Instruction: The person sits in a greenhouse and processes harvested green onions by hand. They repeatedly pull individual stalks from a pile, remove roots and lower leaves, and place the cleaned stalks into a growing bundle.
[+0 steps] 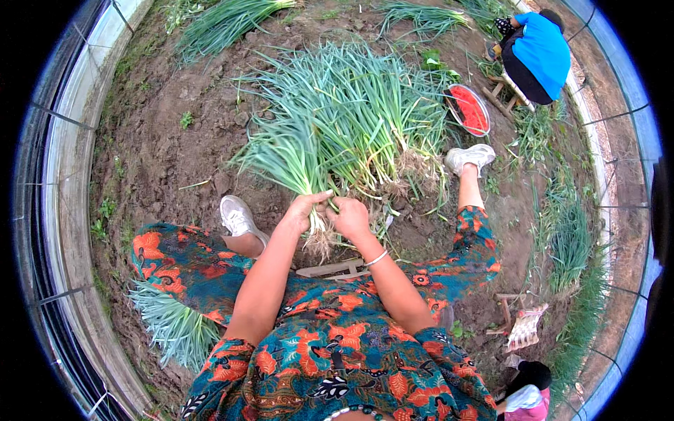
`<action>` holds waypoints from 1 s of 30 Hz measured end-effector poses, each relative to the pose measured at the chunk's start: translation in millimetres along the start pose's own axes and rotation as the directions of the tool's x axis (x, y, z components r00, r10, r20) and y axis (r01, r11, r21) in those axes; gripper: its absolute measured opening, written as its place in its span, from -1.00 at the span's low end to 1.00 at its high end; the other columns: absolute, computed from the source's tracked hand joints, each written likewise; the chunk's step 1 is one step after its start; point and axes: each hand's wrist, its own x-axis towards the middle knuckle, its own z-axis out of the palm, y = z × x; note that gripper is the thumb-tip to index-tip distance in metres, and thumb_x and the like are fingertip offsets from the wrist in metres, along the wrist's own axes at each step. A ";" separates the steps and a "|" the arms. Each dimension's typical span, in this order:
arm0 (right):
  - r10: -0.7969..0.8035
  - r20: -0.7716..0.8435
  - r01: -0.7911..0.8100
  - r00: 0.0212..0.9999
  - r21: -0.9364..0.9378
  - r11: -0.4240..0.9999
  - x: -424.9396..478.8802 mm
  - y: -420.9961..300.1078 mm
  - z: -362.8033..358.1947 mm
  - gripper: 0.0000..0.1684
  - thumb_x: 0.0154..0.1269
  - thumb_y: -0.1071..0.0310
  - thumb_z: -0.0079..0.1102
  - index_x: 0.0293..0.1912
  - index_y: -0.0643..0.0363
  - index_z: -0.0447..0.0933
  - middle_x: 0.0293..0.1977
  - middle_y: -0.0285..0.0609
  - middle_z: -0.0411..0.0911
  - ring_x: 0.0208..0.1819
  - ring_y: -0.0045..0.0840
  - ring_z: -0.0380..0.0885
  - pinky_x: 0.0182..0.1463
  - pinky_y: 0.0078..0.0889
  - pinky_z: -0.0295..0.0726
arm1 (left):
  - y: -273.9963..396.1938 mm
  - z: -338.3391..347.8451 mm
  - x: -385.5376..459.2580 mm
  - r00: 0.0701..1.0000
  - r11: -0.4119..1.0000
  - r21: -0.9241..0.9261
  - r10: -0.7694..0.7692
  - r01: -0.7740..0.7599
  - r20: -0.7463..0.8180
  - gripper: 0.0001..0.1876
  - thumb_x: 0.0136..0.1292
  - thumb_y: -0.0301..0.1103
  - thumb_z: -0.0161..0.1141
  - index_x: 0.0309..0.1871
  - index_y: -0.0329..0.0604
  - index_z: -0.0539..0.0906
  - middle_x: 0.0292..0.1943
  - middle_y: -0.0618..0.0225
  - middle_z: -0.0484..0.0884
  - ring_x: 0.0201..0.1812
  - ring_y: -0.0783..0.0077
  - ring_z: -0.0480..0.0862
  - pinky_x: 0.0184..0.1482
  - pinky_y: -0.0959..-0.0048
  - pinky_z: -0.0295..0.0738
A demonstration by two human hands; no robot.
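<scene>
My left hand (304, 211) is closed around a bunch of spring onions (295, 160) at its pale lower stalks. The leaves fan away from me, and the stringy roots (319, 245) hang towards my lap. Close beside it, my right hand (349, 217) has its fingers bent in on a green stalk at the bunch's right side; the fingertips are partly hidden. Just beyond both hands, a large heap of spring onions (347, 100) lies on the soil, its roots (413, 163) towards me on the right.
An oval basin (488, 120) holding red strips sits right of the heap. A person in blue (542, 55) sits at upper right; another person (532, 392) is at lower right near a folding stool (526, 326). More onion bundles lie at the back (226, 29) and beside my left leg (176, 326).
</scene>
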 end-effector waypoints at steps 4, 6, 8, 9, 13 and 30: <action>0.289 0.174 -0.278 0.941 -0.085 0.957 -20.0 28.2 -27.1 -0.69 -0.01 0.10 0.14 -0.45 0.17 0.59 -0.50 0.07 0.54 -0.39 -0.07 0.55 -0.26 -0.08 0.52 | 15.0 -2.5 -5.2 0.978 0.975 -0.134 0.156 -0.174 -0.135 -0.84 0.14 -0.45 0.25 -0.26 -0.26 0.52 -0.60 0.50 0.41 -0.71 0.68 0.29 -0.67 0.69 0.22; 0.401 0.102 -0.377 0.911 -0.195 0.906 -38.8 66.0 -37.3 -0.67 0.00 0.10 0.11 -0.44 0.19 0.60 -0.47 0.08 0.55 -0.37 -0.08 0.56 -0.24 -0.09 0.53 | 32.5 -18.8 -1.7 0.980 0.951 -0.248 0.156 -0.184 -0.126 -0.86 0.15 -0.46 0.25 -0.28 -0.27 0.52 -0.60 0.52 0.39 -0.70 0.69 0.30 -0.69 0.70 0.20; 0.576 0.125 -0.508 0.808 -0.346 0.789 -55.8 107.5 -46.0 -0.56 0.04 -0.04 0.13 -0.33 0.15 0.62 -0.37 0.02 0.60 -0.27 -0.11 0.58 -0.16 -0.10 0.54 | 46.4 -23.0 -0.2 0.974 0.940 -0.262 0.193 -0.218 -0.118 -0.86 0.17 -0.46 0.22 -0.27 -0.32 0.54 -0.61 0.52 0.38 -0.68 0.71 0.30 -0.69 0.72 0.20; 0.663 0.268 -0.561 0.699 -0.369 0.741 -53.5 105.1 -58.0 -0.45 0.02 -0.05 0.21 -0.09 0.17 0.56 -0.21 0.02 0.58 -0.11 -0.13 0.55 -0.03 -0.14 0.50 | 49.5 -22.4 -2.8 0.981 0.949 -0.255 0.166 -0.188 -0.103 -0.85 0.17 -0.45 0.23 -0.27 -0.32 0.54 -0.63 0.53 0.37 -0.69 0.70 0.30 -0.69 0.72 0.21; -0.021 -0.124 0.011 0.992 -0.085 0.996 -29.2 40.0 -64.7 -0.32 0.05 0.11 0.30 0.11 0.25 0.37 -0.05 0.04 0.51 0.07 -0.15 0.43 0.13 -0.14 0.38 | 31.1 -14.5 5.5 0.997 0.965 -0.255 0.049 -0.064 -0.067 -0.86 0.21 -0.41 0.21 -0.28 -0.24 0.48 -0.68 0.56 0.29 -0.72 0.69 0.26 -0.69 0.68 0.16; 0.295 0.005 -0.280 0.955 0.335 0.900 -3.7 38.4 -28.1 -0.59 0.19 0.06 0.11 -0.19 0.24 0.48 -0.30 0.10 0.52 -0.21 -0.12 0.52 -0.13 -0.12 0.46 | 0.7 5.8 -13.5 0.997 0.997 -0.071 0.010 -0.005 0.072 -0.83 0.29 -0.20 0.12 -0.35 -0.02 0.44 -0.51 0.45 0.49 -0.49 0.50 0.51 -0.25 0.33 0.55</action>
